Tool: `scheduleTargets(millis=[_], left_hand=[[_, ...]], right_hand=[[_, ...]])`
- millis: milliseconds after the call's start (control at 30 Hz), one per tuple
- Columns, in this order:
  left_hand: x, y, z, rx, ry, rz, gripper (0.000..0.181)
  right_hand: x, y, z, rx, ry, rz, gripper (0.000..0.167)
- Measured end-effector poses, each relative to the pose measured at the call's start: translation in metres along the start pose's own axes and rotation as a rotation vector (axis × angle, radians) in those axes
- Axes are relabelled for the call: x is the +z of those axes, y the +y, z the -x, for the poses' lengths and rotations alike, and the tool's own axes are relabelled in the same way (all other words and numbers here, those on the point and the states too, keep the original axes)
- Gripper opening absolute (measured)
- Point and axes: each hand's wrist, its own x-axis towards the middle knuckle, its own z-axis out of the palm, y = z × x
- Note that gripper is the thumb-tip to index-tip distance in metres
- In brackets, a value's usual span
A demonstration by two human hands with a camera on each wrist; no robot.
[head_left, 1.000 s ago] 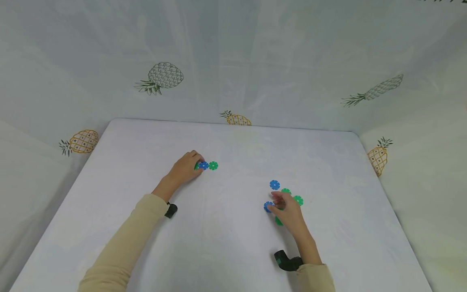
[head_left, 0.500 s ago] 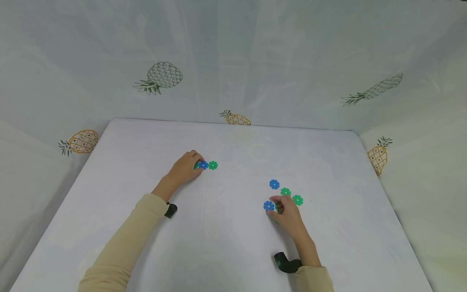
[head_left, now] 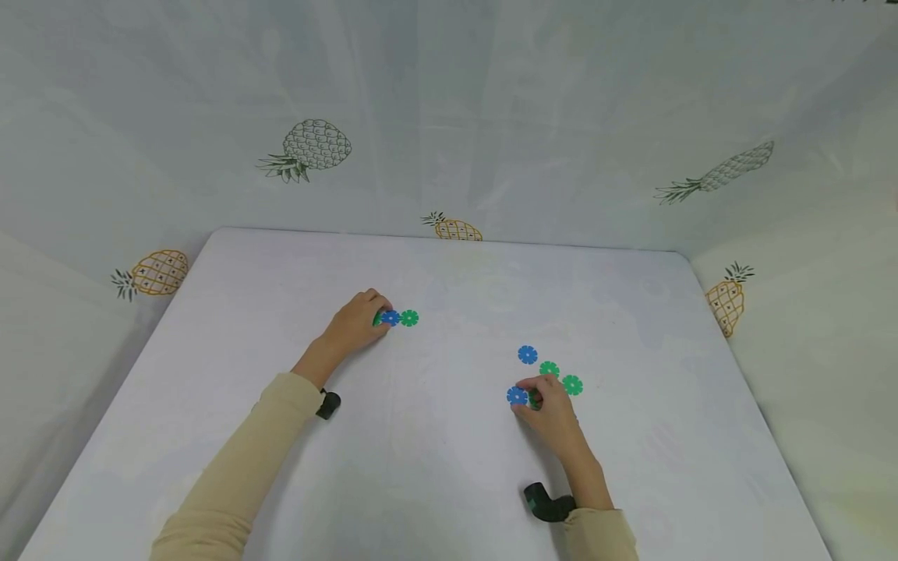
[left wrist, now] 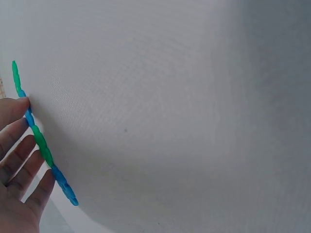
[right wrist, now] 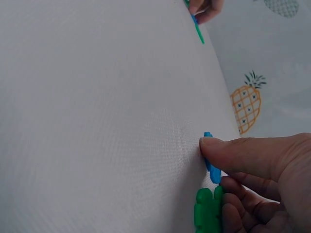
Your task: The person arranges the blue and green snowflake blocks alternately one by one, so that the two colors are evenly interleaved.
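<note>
My left hand (head_left: 359, 321) grips a flat chain of linked snowflake discs (left wrist: 43, 145), alternately green and blue, low over the white table. The chain's end green disc (head_left: 410, 318) sticks out to the right of the fingertips, and part of the chain is hidden under the hand in the head view. Farther right and nearer, my right hand (head_left: 552, 409) pinches a loose blue snowflake disc (head_left: 517, 396) by its edges, between thumb and forefinger. Beneath its curled fingers is a green disc (right wrist: 208, 213), partly covered.
Beyond the right hand lie another blue disc (head_left: 528, 354) and two green discs, one upper (head_left: 549, 369) and one to the right (head_left: 572, 385). Black wrist devices show beside the left wrist (head_left: 328, 404) and right wrist (head_left: 547, 503). A pineapple-print cloth (head_left: 449, 117) hangs behind the table.
My right forefinger has come down toward the thumb, and the two now take the blue disc by its edges. The left hand and its chain stay still.
</note>
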Motion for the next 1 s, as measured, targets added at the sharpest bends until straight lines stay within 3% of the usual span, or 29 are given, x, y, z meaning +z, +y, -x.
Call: scheduleTargets(millis=[733, 1000], left_hand=[[-0.0029, 0.0003, -0.0036, -0.023, -0.049, 0.016, 0.042], [-0.0028, 0.0079, -0.0066, -0.016, -0.054, 0.007, 0.046]], right_hand=[[0.0020, 0.0007, 0.0002, 0.001, 0.019, -0.001, 0.029], [0.0020, 0.0013, -0.0008, 0.007, 0.018, -0.009, 0.029]])
